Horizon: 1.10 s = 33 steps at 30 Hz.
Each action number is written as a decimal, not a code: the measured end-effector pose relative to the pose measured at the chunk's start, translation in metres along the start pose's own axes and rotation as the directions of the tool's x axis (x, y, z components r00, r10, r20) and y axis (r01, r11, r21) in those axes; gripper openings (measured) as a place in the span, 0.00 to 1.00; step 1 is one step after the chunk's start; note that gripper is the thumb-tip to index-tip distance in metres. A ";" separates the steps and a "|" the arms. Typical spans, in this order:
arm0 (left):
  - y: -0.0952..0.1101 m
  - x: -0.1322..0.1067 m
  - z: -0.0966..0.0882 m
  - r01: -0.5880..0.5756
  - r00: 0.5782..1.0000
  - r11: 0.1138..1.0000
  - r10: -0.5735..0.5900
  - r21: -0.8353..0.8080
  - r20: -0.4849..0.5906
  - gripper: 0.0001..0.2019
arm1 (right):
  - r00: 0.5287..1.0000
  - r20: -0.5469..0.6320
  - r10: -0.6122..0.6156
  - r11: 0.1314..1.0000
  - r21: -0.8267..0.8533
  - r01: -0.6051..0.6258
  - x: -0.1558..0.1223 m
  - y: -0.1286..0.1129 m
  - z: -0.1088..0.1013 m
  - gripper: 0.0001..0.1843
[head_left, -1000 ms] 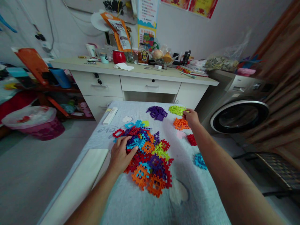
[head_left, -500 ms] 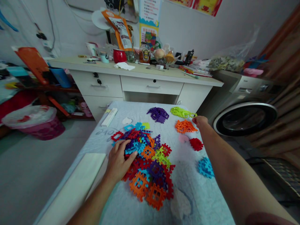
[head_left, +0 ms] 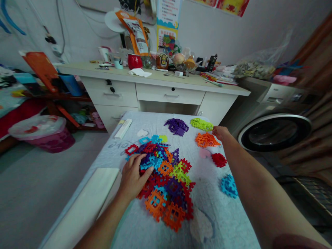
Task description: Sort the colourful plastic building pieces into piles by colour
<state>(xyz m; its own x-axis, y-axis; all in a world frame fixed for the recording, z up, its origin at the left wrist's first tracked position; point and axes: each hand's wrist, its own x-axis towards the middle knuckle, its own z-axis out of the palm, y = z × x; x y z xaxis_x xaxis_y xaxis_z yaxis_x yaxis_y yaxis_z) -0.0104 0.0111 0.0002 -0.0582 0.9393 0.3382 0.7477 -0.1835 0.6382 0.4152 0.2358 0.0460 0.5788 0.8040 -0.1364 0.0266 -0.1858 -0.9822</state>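
My left hand (head_left: 135, 174) rests at the left side of a mixed heap of plastic interlocking building pieces (head_left: 166, 168), fingers and thumb spread and nothing gripped. The heap has red, orange, purple, blue and yellow-green pieces, several of them window-like squares. My right hand (head_left: 220, 132) is at the far right, beside the right end of a yellow-green pile (head_left: 201, 124). Its fingers are curled together and partly hidden by the hand; no piece shows in them. Sorted piles lie nearby: purple (head_left: 176, 127), orange (head_left: 206, 140), red (head_left: 219, 160) and blue (head_left: 229, 186).
A pale cloth (head_left: 207, 221) covers the table. On its left lie a long white box (head_left: 85, 204) and a small white box (head_left: 123, 129). Behind stands a cluttered white desk (head_left: 169, 93); a washing machine (head_left: 275, 131) is at the right, a pink bin (head_left: 49, 138) at the left.
The yellow-green piece that stuck out from my right fingers no longer shows there; the yellow-green pile now ends beside them. My left hand stays at the heap. The view has shifted slightly.
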 end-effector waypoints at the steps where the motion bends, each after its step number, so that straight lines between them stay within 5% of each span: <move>1: 0.000 0.000 0.000 -0.001 1.000 1.000 0.001 0.000 -0.002 0.24 | 1.000 -0.011 0.027 1.000 -0.001 -0.027 -0.002 -0.001 -0.002 0.08; 8: -0.002 -0.001 0.001 -0.023 1.000 1.000 0.023 -0.013 -0.004 0.24 | 0.999 -0.034 0.035 0.999 0.037 -0.034 -0.033 -0.013 -0.011 0.07; 12: -0.001 -0.001 0.001 -0.014 1.000 1.000 0.014 -0.018 -0.003 0.24 | 0.968 0.220 -0.119 0.992 0.071 0.106 -0.088 -0.012 0.005 0.07; 14: 0.000 -0.001 0.001 -0.013 1.000 1.000 0.013 -0.021 -0.006 0.23 | 0.883 0.433 -0.180 0.982 0.021 0.190 -0.125 -0.007 0.018 0.07; 17: 0.000 -0.001 0.000 -0.012 1.000 1.000 0.011 -0.022 -0.004 0.23 | 0.676 0.694 -0.249 0.876 -0.136 0.462 -0.177 0.006 0.039 0.07; 21: 0.002 -0.002 -0.002 -0.009 1.000 1.000 0.009 -0.023 -0.005 0.23 | 0.536 0.791 -0.294 0.689 -0.213 0.693 -0.216 0.023 0.072 0.15; 23: 0.002 -0.002 -0.002 -0.014 1.000 1.000 0.013 -0.025 -0.009 0.23 | 0.529 0.780 -0.335 0.638 -0.225 0.736 -0.222 0.028 0.089 0.17; 27: 0.001 -0.001 -0.001 -0.019 1.000 0.999 0.019 -0.026 -0.018 0.23 | 0.599 0.726 -0.339 0.623 -0.303 0.721 -0.222 0.030 0.113 0.15; 33: 0.000 -0.002 -0.001 -0.034 0.999 0.999 0.033 -0.019 -0.011 0.23 | 0.612 0.733 -0.298 0.675 -0.291 0.678 -0.218 0.029 0.118 0.05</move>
<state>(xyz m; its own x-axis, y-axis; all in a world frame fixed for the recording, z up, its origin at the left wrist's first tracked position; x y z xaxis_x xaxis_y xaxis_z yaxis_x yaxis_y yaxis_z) -0.0108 0.0090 -0.0003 -0.0407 0.9292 0.3673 0.7362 -0.2206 0.6398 0.1937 0.1214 0.0321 -0.2510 0.9611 0.1150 0.6478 0.2550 -0.7179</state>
